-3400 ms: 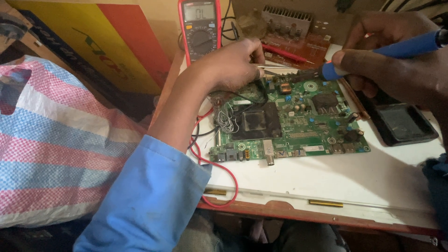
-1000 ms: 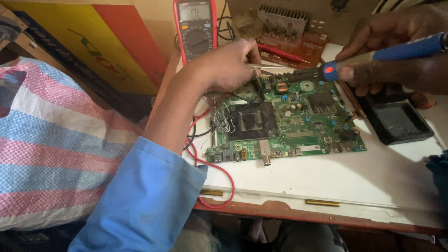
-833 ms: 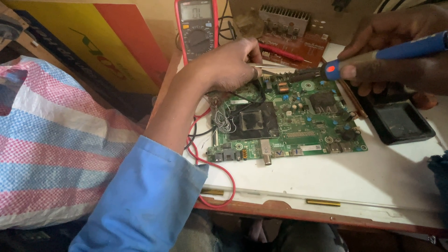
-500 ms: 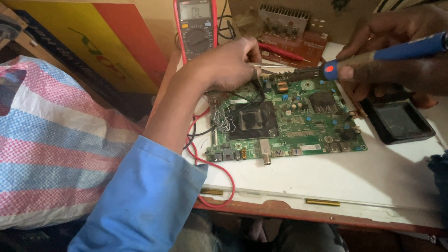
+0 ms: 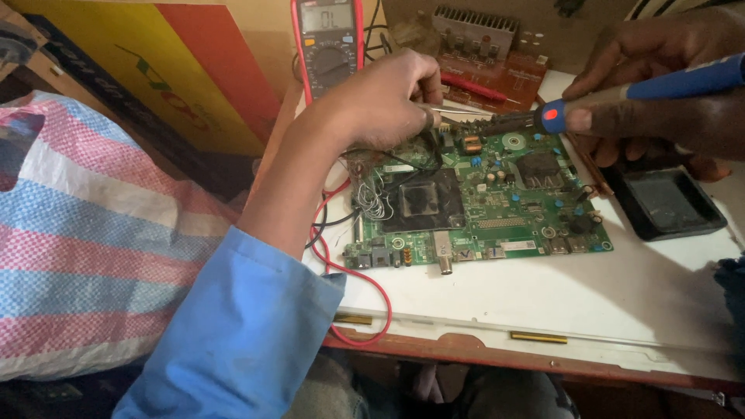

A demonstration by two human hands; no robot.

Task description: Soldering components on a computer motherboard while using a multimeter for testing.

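Note:
My left hand [image 5: 380,97], in a light blue sleeve, rests over the top left of a green circuit board [image 5: 497,209]. It pinches thin metal tweezers [image 5: 462,112] that point right. The tweezers meet the dark tip of a blue-handled soldering iron [image 5: 660,84] just above the board's upper edge. A co-worker's hand [image 5: 660,124] holds the iron and reaches in from the right. My right hand is out of view.
A red multimeter [image 5: 327,46] stands behind the board, its red lead [image 5: 365,287] looping over the white tabletop [image 5: 590,295]. A black tray [image 5: 667,203] lies to the right and a brown heatsink board [image 5: 485,58] at the back. A striped woven sack [image 5: 93,240] fills the left.
Nothing has moved much. My left hand stays on the board with the tweezers. The co-worker's fingers have shifted a little around the iron, whose tip stays at the same spot.

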